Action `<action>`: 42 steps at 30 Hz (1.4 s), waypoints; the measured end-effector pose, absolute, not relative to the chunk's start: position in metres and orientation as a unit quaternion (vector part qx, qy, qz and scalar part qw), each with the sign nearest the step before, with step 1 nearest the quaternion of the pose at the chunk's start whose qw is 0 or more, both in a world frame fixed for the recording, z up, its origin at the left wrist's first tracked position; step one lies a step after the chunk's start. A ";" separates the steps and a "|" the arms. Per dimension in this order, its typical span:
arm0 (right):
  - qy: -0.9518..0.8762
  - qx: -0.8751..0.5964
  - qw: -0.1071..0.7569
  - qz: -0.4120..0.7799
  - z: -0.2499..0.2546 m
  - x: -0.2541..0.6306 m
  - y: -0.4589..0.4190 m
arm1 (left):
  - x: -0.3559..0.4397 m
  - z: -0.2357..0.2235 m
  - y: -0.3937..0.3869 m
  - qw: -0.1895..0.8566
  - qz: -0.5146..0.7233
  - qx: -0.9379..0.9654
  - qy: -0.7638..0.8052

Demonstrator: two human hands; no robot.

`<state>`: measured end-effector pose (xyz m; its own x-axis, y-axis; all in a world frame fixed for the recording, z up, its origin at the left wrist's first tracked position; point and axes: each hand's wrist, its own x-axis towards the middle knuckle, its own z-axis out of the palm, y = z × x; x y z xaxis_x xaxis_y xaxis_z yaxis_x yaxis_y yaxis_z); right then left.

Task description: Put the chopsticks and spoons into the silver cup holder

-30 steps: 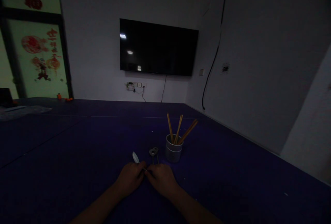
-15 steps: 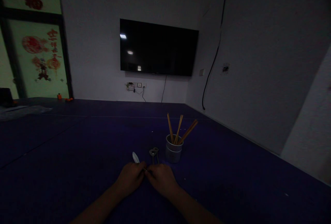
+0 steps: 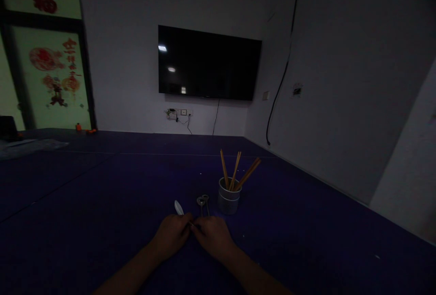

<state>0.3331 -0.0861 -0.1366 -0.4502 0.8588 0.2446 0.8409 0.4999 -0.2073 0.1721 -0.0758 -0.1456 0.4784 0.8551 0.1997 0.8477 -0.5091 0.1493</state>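
Observation:
My left hand (image 3: 172, 235) is closed on a white spoon (image 3: 179, 207), whose pale oval bowl sticks out past the fingers. My right hand (image 3: 214, 236) is closed too, its thumb and fingertips meeting the left ones. A thin light sliver, in line with the spoon, shows between the two hands; the rest of the handle is covered. Just beyond the right hand lie two metal spoons (image 3: 200, 201), bowls pointing away, handles partly hidden. To their right stands a grey metal cup (image 3: 229, 202) with several wooden chopsticks (image 3: 235, 170) leaning in it.
The dark purple tabletop (image 3: 136, 186) reaches toward the far wall, with small white specks on it. A clear plastic sheet (image 3: 30, 148) lies far left, near small orange objects (image 3: 90, 131). A wall television (image 3: 208, 64) and a hanging black cable (image 3: 279, 88) are beyond.

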 end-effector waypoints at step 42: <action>-0.853 -0.500 0.145 0.026 -0.136 0.333 -0.085 | 0.172 -0.146 -0.078 0.010 0.130 0.859 0.495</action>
